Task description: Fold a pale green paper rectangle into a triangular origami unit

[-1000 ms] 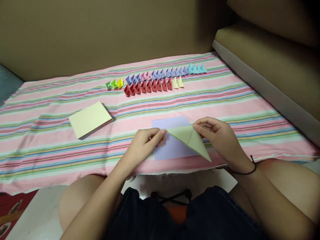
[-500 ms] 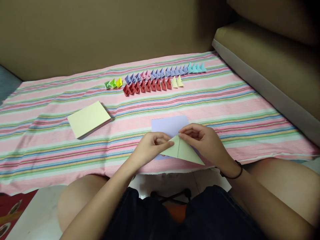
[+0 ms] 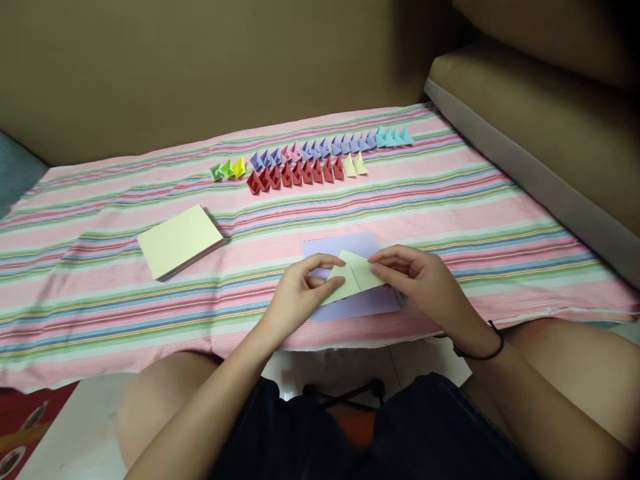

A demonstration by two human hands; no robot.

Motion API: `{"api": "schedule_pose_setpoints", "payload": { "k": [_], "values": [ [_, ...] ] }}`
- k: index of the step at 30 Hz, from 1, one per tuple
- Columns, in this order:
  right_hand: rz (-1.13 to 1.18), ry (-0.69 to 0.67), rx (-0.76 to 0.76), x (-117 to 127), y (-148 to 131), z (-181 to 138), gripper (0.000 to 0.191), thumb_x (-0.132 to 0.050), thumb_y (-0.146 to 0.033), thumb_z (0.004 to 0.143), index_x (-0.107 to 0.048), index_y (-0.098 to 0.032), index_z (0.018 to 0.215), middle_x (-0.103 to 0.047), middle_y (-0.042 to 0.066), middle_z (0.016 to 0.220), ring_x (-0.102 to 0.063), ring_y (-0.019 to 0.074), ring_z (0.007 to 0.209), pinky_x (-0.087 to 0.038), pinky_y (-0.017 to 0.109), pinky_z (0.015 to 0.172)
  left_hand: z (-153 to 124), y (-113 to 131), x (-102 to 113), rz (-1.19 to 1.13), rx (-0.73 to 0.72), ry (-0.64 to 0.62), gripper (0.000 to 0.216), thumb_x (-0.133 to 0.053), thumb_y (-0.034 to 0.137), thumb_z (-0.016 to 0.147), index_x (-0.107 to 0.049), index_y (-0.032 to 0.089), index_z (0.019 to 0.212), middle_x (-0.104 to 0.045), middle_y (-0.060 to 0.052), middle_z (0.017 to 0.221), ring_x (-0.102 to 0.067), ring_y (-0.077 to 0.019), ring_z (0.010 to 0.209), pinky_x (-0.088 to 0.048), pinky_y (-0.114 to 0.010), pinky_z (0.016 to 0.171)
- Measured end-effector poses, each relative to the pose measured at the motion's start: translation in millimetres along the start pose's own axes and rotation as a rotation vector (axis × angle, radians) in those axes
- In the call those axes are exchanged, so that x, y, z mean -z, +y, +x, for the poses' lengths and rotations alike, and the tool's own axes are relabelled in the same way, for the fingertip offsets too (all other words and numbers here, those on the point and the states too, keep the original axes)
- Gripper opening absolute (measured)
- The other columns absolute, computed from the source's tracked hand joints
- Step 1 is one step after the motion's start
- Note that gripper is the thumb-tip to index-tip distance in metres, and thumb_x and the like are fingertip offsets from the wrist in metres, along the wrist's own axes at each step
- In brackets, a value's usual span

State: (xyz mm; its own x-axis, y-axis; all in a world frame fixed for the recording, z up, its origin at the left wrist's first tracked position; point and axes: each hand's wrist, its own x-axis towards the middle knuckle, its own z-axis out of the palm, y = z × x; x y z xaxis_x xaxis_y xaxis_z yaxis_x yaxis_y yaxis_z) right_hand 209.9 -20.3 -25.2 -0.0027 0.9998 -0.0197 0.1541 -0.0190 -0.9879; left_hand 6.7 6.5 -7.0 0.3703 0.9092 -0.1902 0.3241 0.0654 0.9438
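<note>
While the left hand (image 3: 300, 287) pinches one side of a folded pale-green paper (image 3: 363, 275), the right hand (image 3: 423, 277) pinches the other; a lavender sheet (image 3: 357, 308) lies beneath.

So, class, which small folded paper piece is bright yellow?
The bright yellow piece, rightmost in the leftmost trio; its companions are two green pieces.

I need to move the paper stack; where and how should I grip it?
Probably pinch the long edges of the paper stack, from above on the near side, thumb toward you: it lies flat on the cloth and is narrower between them.
</note>
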Motion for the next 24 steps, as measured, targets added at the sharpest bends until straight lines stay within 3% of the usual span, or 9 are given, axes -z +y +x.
{"api": "schedule_pose_setpoints", "payload": {
  "k": [4, 6, 8, 13, 18, 24],
  "values": [
    [-0.02, -0.016, -0.024, -0.3, -3.4, -1.5, 0.025, -0.07, -0.035, 0.074, -0.071, -0.022, 0.096, -0.073, 0.005, 0.098, -0.069, 0.0212, 0.084, -0.056, 0.033, 0.071, -1.8, -0.6, -1.6, 0.141, -0.089, -0.029, 0.051, -0.078, 0.037, 0.065, -0.058, 0.022, 0.11, -0.067, -0.004, 0.099, -0.063, -0.0169, 0.077, -0.048, -0.026, 0.065],
    [-0.003, -0.077, -0.054, 0.5, -3.6, -2.2, 0.038, -0.074, -0.034, 0.07, -0.068, -0.023, 0.105, -0.071, 0.005, 0.108, -0.069, 0.0221, 0.086, -0.057, 0.034, 0.073, -3.0, 0.1, -2.1, 0.241, -0.152, -0.006, 0.048, -0.076, 0.036, 0.068, -0.059, 0.023, 0.111, -0.067, -0.003, 0.101, -0.063, -0.0183, 0.082, -0.049, -0.028, 0.07],
    [-0.004, -0.098, -0.058, 1.4, -3.1, -2.7, 0.044, -0.076, -0.034, 0.068, -0.066, -0.024, 0.11, -0.069, 0.005, 0.113, -0.069, 0.0224, 0.088, -0.057, 0.035, 0.075, -4.1, 1.5, -2.3, 0.322, -0.189, 0.02, 0.041, -0.07, 0.035, 0.074, -0.059, 0.022, 0.112, -0.068, -0.003, 0.099, -0.063, -0.0187, 0.084, -0.049, -0.028, 0.072],
    [-0.074, -0.079, -0.013, 1.7, -2.0, -2.9, 0.036, -0.071, -0.035, 0.074, -0.066, -0.024, 0.108, -0.071, 0.005, 0.103, -0.068, 0.0212, 0.086, -0.057, 0.035, 0.075, -6.1, 5.0, -2.4, 0.307, -0.186, 0.004, 0.038, -0.059, 0.04, 0.084, -0.058, 0.019, 0.115, -0.068, -0.005, 0.104, -0.064, -0.0196, 0.091, -0.05, -0.026, 0.071],
    [-0.041, -0.039, 0.007, -1.0, -1.9, -3.1, 0.042, -0.071, -0.032, 0.075, -0.06, -0.026, 0.115, -0.065, 0.005, 0.116, -0.067, 0.02, 0.087, -0.057, 0.036, 0.077, -7.3, 6.3, -2.8, 0.365, -0.198, 0.007, 0.037, -0.043, 0.044, 0.092, -0.061, 0.021, 0.116, -0.07, -0.003, 0.095, -0.064, -0.0202, 0.087, -0.046, -0.028, 0.075],
    [0.021, 0.015, 0.004, -3.4, 0.1, -2.4, 0.037, -0.071, -0.035, 0.074, -0.061, -0.026, 0.108, -0.064, 0.005, 0.114, -0.066, 0.0194, 0.088, -0.057, 0.034, 0.076, -7.3, 9.1, -4.4, 0.397, -0.185, -0.033, 0.041, -0.047, 0.046, 0.09, -0.059, 0.02, 0.119, -0.07, -0.004, 0.089, -0.063, -0.0231, 0.088, -0.044, -0.029, 0.075]
  ]
}}
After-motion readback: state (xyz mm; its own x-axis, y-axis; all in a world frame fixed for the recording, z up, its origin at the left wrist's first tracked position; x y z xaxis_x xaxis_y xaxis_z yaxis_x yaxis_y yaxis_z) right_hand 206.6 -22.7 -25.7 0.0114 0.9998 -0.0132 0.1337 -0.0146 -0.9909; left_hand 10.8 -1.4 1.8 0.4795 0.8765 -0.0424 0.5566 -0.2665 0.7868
